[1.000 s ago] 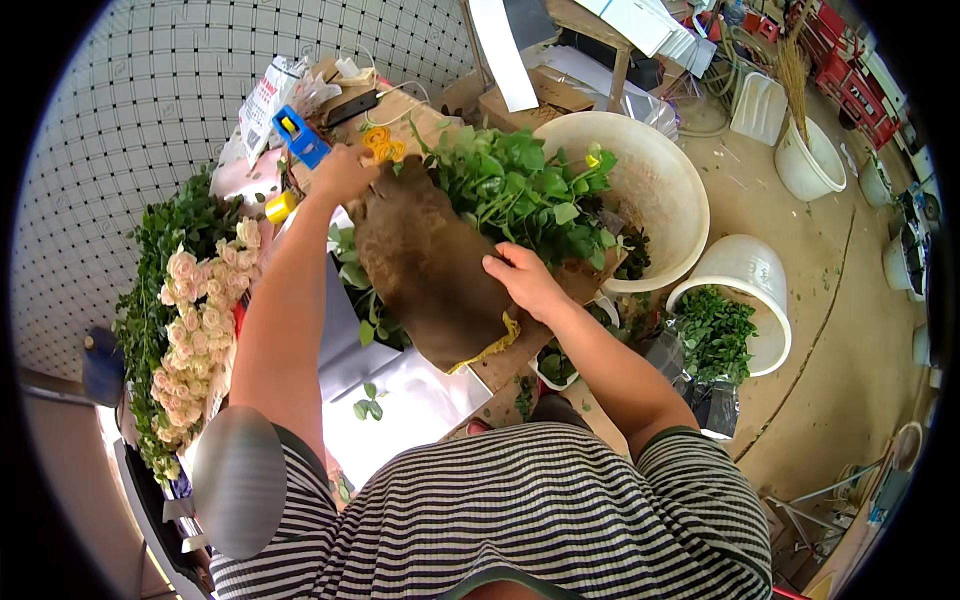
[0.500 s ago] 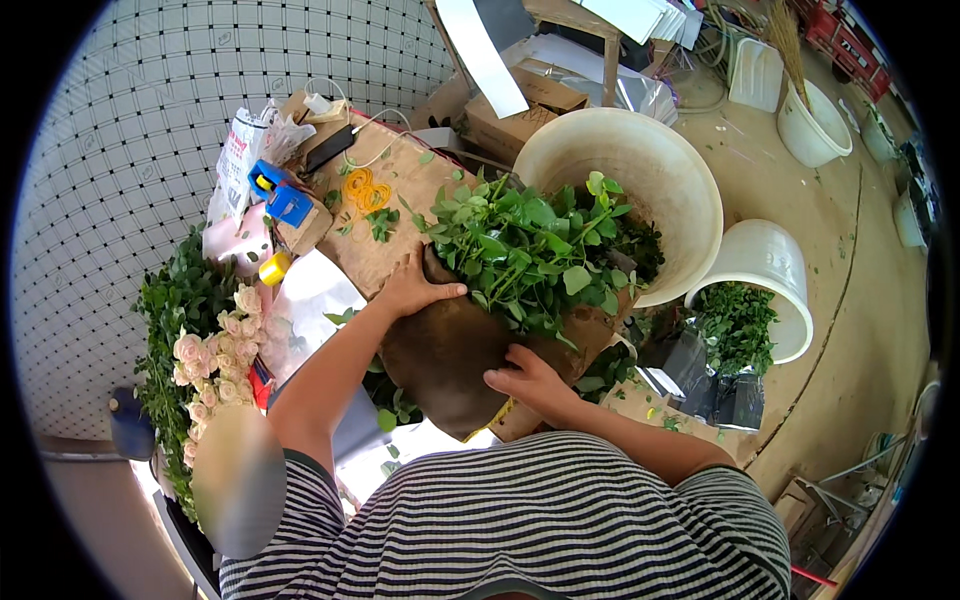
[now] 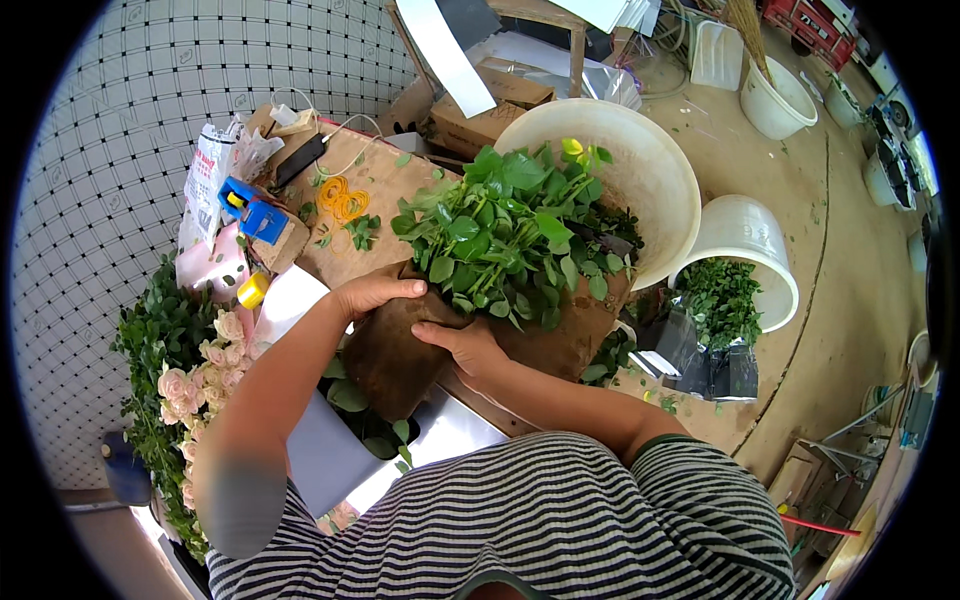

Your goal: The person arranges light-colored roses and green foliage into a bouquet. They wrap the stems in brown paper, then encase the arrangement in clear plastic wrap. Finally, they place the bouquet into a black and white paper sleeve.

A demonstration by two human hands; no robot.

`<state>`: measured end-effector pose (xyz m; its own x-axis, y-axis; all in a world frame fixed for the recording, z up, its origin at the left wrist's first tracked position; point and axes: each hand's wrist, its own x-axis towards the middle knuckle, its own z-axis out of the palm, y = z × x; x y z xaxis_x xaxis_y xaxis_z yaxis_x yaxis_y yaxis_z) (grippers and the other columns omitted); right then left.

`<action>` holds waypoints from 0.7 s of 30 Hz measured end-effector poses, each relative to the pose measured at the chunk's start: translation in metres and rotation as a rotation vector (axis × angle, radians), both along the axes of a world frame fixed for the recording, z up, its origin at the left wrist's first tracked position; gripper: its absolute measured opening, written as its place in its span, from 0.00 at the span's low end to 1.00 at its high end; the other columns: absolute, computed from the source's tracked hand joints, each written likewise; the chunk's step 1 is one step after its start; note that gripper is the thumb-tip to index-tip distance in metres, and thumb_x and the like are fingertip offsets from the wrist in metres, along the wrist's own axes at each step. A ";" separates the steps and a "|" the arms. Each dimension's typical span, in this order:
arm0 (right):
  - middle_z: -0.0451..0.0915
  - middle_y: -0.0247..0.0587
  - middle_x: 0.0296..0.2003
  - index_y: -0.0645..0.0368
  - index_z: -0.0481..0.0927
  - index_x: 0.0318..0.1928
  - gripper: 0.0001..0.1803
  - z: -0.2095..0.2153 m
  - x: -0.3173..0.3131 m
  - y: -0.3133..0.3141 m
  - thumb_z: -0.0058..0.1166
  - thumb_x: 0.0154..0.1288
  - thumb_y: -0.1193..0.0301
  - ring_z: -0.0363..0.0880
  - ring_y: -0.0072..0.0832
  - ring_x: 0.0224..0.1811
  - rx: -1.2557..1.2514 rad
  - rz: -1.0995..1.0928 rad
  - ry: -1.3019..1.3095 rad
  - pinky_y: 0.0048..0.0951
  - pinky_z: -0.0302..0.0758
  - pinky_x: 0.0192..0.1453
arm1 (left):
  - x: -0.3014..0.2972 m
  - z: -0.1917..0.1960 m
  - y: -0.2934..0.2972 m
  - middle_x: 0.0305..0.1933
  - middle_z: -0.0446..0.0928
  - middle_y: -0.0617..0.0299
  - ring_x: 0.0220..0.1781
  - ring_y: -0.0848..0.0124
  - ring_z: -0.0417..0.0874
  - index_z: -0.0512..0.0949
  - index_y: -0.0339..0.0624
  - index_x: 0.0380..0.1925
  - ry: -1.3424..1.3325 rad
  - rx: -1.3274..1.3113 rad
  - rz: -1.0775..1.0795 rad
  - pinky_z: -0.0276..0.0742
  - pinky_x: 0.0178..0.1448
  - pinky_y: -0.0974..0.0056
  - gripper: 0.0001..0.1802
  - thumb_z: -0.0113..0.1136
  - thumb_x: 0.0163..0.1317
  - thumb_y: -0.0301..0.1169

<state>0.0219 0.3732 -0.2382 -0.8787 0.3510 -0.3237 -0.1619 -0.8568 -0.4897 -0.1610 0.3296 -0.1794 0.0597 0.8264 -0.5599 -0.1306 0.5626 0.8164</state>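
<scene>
A bunch of leafy green stems [image 3: 500, 230] lies over the far right of the worktable, its leaves spreading toward a large tub. A worn brown sheet [image 3: 395, 365], limp like leather or rubber, hangs at the near end of the bunch. My left hand [image 3: 375, 295] grips the sheet's left side, thumb on top and fingers mostly hidden beyond it. Close by on the right, my right hand [image 3: 465, 350] grips the sheet with its thumb over the top and its fingers curled underneath. Whatever stems lie inside the sheet are hidden.
A big whitish tub [image 3: 655, 180] stands behind the leaves. A tipped white bucket [image 3: 745, 235] has cut greenery [image 3: 720, 300] before it. On the table [image 3: 385, 215] lie yellow rubber bands [image 3: 343, 200] and a blue tape dispenser [image 3: 253, 210]. Pale pink roses [image 3: 195, 385] stand at the left.
My hands have come closer together, and the right has moved left onto the sheet. The sheet, spread wide before, is now narrower and gathered between them. The leaves have shifted slightly.
</scene>
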 end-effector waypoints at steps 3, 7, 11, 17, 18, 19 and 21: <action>0.66 0.46 0.61 0.65 0.59 0.64 0.45 0.011 0.023 -0.007 0.71 0.48 0.72 0.65 0.34 0.62 0.089 0.092 0.111 0.34 0.63 0.67 | 0.011 0.035 -0.008 0.66 0.62 0.50 0.66 0.61 0.65 0.51 0.35 0.68 -0.140 0.009 -0.008 0.60 0.69 0.58 0.61 0.75 0.40 0.53; 0.63 0.44 0.63 0.64 0.57 0.67 0.49 0.050 0.059 0.016 0.72 0.46 0.72 0.60 0.34 0.67 0.188 0.427 0.099 0.34 0.56 0.71 | 0.046 0.061 -0.018 0.62 0.67 0.53 0.64 0.63 0.66 0.54 0.33 0.66 0.011 0.150 -0.013 0.60 0.68 0.61 0.63 0.81 0.31 0.46; 0.65 0.38 0.63 0.58 0.61 0.66 0.47 0.001 0.055 0.021 0.70 0.44 0.79 0.60 0.32 0.67 0.008 0.407 0.413 0.36 0.57 0.71 | 0.084 0.087 -0.012 0.63 0.66 0.51 0.63 0.62 0.67 0.54 0.30 0.66 0.227 0.093 0.122 0.61 0.68 0.61 0.61 0.81 0.33 0.41; 0.66 0.37 0.62 0.56 0.59 0.66 0.40 -0.005 0.077 -0.002 0.65 0.57 0.63 0.63 0.31 0.65 -0.166 0.281 0.214 0.36 0.59 0.69 | 0.105 0.080 -0.007 0.61 0.67 0.48 0.59 0.61 0.72 0.55 0.25 0.63 0.488 0.153 0.218 0.69 0.62 0.61 0.58 0.81 0.35 0.36; 0.66 0.37 0.62 0.57 0.58 0.67 0.41 0.008 0.082 -0.007 0.64 0.57 0.61 0.62 0.31 0.65 -0.179 0.232 0.142 0.36 0.58 0.69 | 0.107 0.080 -0.003 0.59 0.68 0.49 0.59 0.62 0.72 0.57 0.27 0.62 0.429 0.094 0.241 0.69 0.63 0.60 0.56 0.81 0.36 0.36; 0.65 0.38 0.63 0.57 0.58 0.67 0.41 0.015 0.085 -0.012 0.64 0.58 0.59 0.62 0.31 0.65 -0.195 0.178 0.069 0.36 0.58 0.69 | 0.111 0.081 0.002 0.59 0.69 0.50 0.59 0.62 0.72 0.58 0.27 0.62 0.480 0.104 0.211 0.68 0.63 0.60 0.55 0.81 0.36 0.37; 0.64 0.40 0.63 0.58 0.56 0.68 0.42 0.022 0.090 -0.013 0.64 0.58 0.63 0.60 0.32 0.66 -0.086 0.203 0.162 0.35 0.57 0.70 | 0.123 0.086 0.008 0.58 0.70 0.50 0.59 0.62 0.72 0.59 0.28 0.61 0.582 0.128 0.153 0.67 0.64 0.60 0.54 0.80 0.37 0.39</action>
